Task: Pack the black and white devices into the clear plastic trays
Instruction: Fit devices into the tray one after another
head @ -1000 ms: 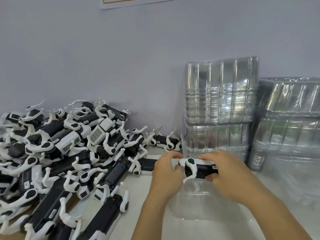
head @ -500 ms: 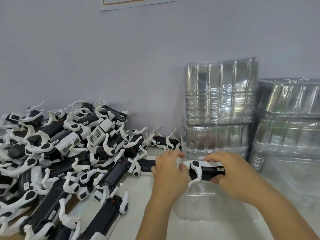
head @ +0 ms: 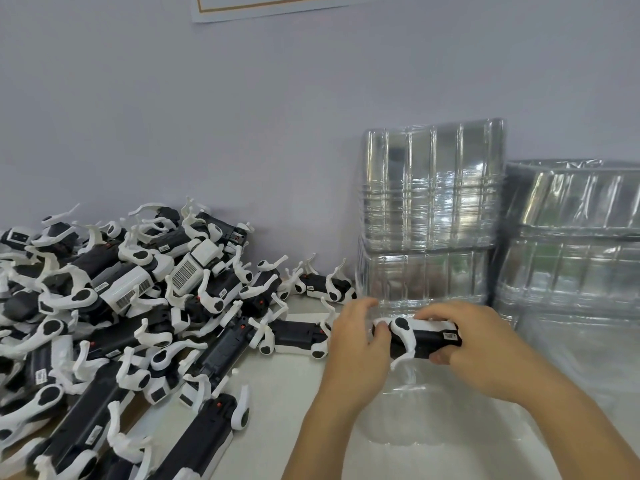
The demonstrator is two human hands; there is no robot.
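Note:
A black and white device (head: 420, 339) is held level between both hands, just above a clear plastic tray (head: 446, 427) lying flat on the table. My left hand (head: 356, 344) grips its white left end with curled fingers. My right hand (head: 481, 344) wraps over the black right end, thumb underneath. A white leg of the device points down toward the tray. A large pile of the same devices (head: 114, 323) covers the table's left side.
Two stacks of clear trays stand against the wall: one (head: 429, 216) right behind the hands, another (head: 575, 244) at the far right. More clear plastic lies flat at the right (head: 588, 358). A paper sheet (head: 270, 5) hangs on the wall.
Both hands carried the device a little to the right and down, closer to the flat tray. The grip stayed the same.

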